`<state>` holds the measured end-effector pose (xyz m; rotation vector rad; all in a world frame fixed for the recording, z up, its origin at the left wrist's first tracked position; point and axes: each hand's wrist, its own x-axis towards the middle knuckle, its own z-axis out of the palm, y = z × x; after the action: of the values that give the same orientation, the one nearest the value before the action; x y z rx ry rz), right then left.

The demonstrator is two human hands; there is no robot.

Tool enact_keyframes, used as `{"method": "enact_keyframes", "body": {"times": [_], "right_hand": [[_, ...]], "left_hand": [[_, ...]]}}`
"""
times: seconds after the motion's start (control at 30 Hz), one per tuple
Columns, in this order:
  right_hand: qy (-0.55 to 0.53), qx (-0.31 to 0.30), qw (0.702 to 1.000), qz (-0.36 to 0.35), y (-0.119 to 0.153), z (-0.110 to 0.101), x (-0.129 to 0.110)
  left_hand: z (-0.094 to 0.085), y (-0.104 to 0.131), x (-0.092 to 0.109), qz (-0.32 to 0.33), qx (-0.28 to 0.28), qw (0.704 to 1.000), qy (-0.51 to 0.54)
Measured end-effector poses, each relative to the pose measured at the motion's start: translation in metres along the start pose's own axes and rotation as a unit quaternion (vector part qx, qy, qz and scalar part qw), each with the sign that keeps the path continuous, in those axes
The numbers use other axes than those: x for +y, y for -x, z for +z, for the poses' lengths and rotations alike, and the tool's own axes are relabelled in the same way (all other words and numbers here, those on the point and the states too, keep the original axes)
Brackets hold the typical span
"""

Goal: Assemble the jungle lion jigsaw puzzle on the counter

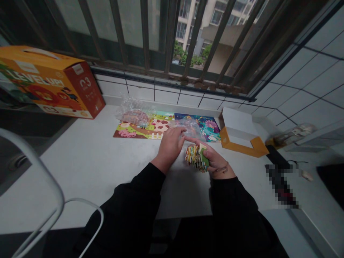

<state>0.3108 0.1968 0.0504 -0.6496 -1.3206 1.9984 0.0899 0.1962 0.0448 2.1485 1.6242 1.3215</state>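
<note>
My right hand (213, 157) is closed around a thick stack of jigsaw puzzle pieces (197, 157), with the thumb on a green piece and the index finger stretched to the left. Close beside it, my left hand (172, 143) has its fingers bent at the near edge of a clear plastic bag (190, 127) and appears to pinch it. The fingertips of both hands nearly meet. Under the bag lie a farm picture board (126, 134) with a cow and pig, and a dark blue picture board (212, 125).
Another crumpled clear bag (134, 113) rests on the farm board. An opened white and orange box (239, 132) stands to the right, near dark items (278, 157). A large orange box (51, 82) occupies the back left. A white tube (53, 182) curves across the left foreground.
</note>
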Motion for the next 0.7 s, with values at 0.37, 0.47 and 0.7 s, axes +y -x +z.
{"method": "enact_keyframes", "body": {"times": [0.37, 0.47, 0.7], "right_hand": [[0.073, 0.313, 0.919, -0.226, -0.036, -0.01, 0.021], [0.183, 0.361, 0.887, -0.221, -0.034, -0.013, 0.022], [0.44, 0.256, 0.822, -0.256, -0.036, -0.009, 0.023]], "left_hand": [[0.008, 0.013, 0.031, 0.054, 0.012, 0.993, 0.101], [0.011, 0.016, 0.036, 0.049, 0.037, 0.993, 0.1], [0.012, 0.014, 0.033, 0.049, 0.034, 0.997, 0.049]]}}
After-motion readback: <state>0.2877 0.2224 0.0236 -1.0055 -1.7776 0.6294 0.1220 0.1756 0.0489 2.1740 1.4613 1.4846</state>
